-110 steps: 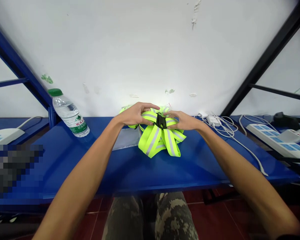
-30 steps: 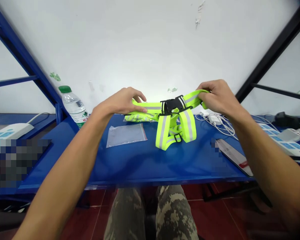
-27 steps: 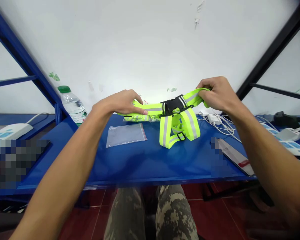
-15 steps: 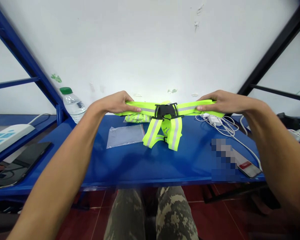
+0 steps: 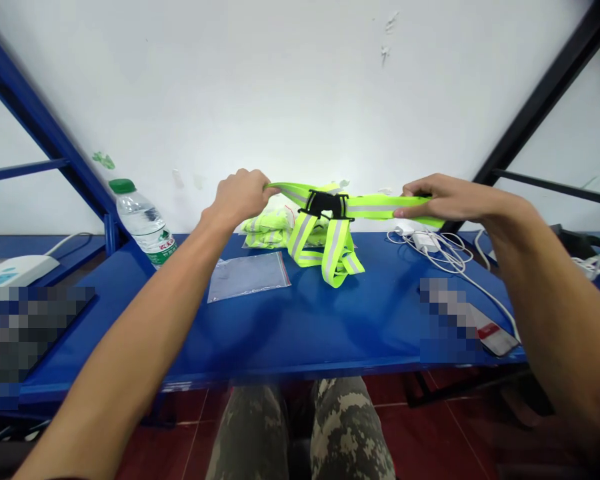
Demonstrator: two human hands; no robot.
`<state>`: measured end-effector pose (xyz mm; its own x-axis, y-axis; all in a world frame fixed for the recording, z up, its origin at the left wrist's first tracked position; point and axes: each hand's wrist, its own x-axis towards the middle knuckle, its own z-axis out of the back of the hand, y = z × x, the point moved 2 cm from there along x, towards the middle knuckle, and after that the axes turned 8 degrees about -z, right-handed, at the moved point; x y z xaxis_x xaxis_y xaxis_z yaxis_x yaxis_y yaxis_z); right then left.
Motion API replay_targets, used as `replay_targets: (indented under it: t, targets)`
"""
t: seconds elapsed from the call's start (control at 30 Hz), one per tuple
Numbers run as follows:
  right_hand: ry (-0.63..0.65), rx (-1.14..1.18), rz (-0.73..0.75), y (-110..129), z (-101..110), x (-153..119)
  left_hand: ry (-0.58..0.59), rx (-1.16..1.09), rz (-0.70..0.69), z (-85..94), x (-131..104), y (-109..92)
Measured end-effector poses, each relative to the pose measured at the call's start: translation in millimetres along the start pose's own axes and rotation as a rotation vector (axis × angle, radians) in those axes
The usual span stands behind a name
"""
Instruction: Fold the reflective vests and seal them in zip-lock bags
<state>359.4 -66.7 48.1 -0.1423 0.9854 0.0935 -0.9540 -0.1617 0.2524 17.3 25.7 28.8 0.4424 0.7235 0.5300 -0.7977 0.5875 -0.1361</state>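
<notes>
A neon-yellow reflective vest of straps [image 5: 373, 207] with grey stripes is stretched between my two hands above the blue table. My left hand [image 5: 243, 195] is closed on one end of its belt, which is twisted edge-on there. On the other side my right hand [image 5: 433, 198] pinches the belt with the thumb in front. Midway sits a black buckle [image 5: 329, 204], its halves joined. Looped straps hang below it towards the tabletop. Behind, a bagged bundle of the same yellow straps [image 5: 267, 230] lies on the table, partly covered by the held vest.
A clear zip bag [image 5: 249, 275] lies flat on the blue table [image 5: 300, 340]. At left stand a water bottle [image 5: 145, 223] and a white power strip [image 5: 23, 269]. White cables with a charger [image 5: 426, 241] and a phone [image 5: 500, 339] lie at right. A wall rises behind.
My left hand has turned over and moved slightly inward, twisting its end of the belt. The hanging straps have swung and shifted; my right hand keeps its hold.
</notes>
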Motion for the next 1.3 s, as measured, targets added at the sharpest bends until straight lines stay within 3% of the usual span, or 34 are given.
replay_targets:
  t: [0.07, 0.17, 0.23, 0.27, 0.33, 0.37, 0.5, 0.6, 0.8, 0.93, 1.1, 1.2, 1.3]
  targets:
    - [-0.135, -0.044, -0.121, 4, 13, 5, -0.092, 0.032, 0.037, 9.5, 19, -9]
    - [-0.632, -0.074, -0.162, 13, 32, 2, -0.245, 0.122, 0.107, 33.1, 35, -25]
    - [-0.889, -0.109, -0.078, 15, 27, -7, -0.331, 0.189, 0.074, 40.5, 25, -32]
    - [-0.933, -0.138, -0.025, 15, 16, -13, -0.347, 0.226, 0.045, 38.1, 13, -33]
    - [-0.891, -0.212, 0.053, 9, -20, -24, -0.28, 0.296, 0.009, 19.4, -22, -31]
    - [-0.787, -0.252, 0.099, 5, -44, -29, -0.193, 0.314, 0.003, 4.7, -43, -27]
    - [-0.399, -0.385, 0.247, -7, -138, -43, 0.304, 0.356, -0.155, -56.8, -115, -14]
    - [-0.313, -0.426, 0.297, -6, -171, -47, 0.407, 0.364, -0.176, -74.5, -137, -8]
    - [-0.158, -0.505, 0.382, 6, -178, -49, 0.47, 0.348, -0.194, -76.7, -138, -12]
    - [-0.087, -0.516, 0.355, 7, -183, -52, 0.507, 0.339, -0.212, -80.8, -140, -14]
    - [0.028, -0.268, 0.275, -7, -174, -46, 0.575, 0.301, -0.113, -72.3, -139, -2]
    - [0.101, 0.062, 0.174, -6, -155, -39, 0.458, 0.296, 0.049, -45.2, -115, 7]
    - [0.098, 0.362, 0.121, 21, -134, -30, 0.137, 0.262, 0.098, -3.9, -56, 0]
